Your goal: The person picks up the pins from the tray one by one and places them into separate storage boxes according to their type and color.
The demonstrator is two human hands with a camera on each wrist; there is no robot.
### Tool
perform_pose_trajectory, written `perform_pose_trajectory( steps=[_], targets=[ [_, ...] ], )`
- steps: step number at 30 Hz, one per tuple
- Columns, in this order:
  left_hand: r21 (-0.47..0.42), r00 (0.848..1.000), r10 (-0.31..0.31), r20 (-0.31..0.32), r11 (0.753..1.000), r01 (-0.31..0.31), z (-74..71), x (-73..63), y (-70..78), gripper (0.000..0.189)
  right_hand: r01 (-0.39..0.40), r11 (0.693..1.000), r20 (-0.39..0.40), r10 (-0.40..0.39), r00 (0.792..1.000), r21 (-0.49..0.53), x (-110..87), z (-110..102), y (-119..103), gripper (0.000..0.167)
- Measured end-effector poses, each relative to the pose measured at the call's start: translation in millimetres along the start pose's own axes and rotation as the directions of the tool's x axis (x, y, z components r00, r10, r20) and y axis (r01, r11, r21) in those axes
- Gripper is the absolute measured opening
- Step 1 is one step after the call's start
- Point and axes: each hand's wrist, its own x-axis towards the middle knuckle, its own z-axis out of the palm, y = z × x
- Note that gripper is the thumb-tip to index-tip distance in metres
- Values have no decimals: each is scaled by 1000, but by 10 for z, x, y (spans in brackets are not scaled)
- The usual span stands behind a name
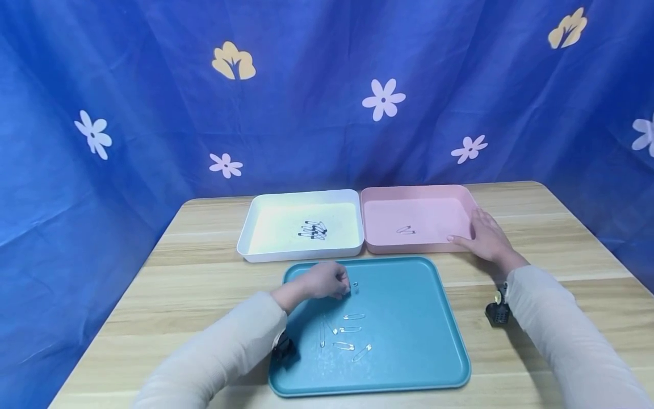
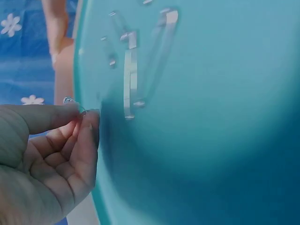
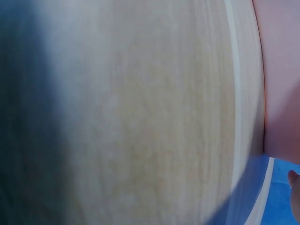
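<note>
Above the teal tray [image 1: 409,318], my left hand [image 1: 326,280] pinches a silver safety pin [image 2: 69,100] between thumb and fingertips. Several more silver safety pins [image 1: 350,329] lie on that tray, nearer the front than the hand. My right hand [image 1: 487,236] rests at the front right corner of the pink tray [image 1: 403,249], its fingers along the side and the thumb at the front rim. Two silver safety pins [image 1: 406,230] lie inside the pink tray. The right wrist view catches only a fingertip [image 3: 293,178] of that hand beside the pink wall.
Left of the pink tray, side by side with it, is a white tray [image 1: 301,255] with several black safety pins [image 1: 313,230] bunched inside. All the trays stand on a wood-grain table [image 1: 204,250]. A blue flowered cloth [image 1: 306,113] hangs behind the table.
</note>
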Motion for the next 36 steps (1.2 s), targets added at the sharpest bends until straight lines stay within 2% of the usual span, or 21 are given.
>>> perform_pose_trajectory(
  steps=[4,8,15,21,30,33,36],
  targets=[
    [-93,999,44,-7,995,-44,-78,91,50,10,-3,1000,3,3,1000,11,-4,12,14,102],
    [-181,998,60,-36,981,-66,-133,245,154,9,-5,1000,-2,5,1000,16,-6,1,29,102],
    [-249,991,34,-129,966,-65,-118,567,321,6,-2,1000,-3,2,1000,-7,-4,-10,25,101],
    [-271,975,12,-224,960,-74,-76,824,419,5,-1,1000,2,1,1000,-13,-11,4,12,101],
    [-394,961,18,-276,910,-130,-5,1154,454,7,-15,1000,5,15,1000,-15,7,-2,19,100],
    [-389,953,13,-302,911,-136,13,1237,463,7,-14,999,-2,14,1000,-29,9,13,22,98],
    [-366,946,-4,-325,923,-122,26,1306,472,7,-8,999,-20,7,1000,-37,9,31,20,97]
  ],
)
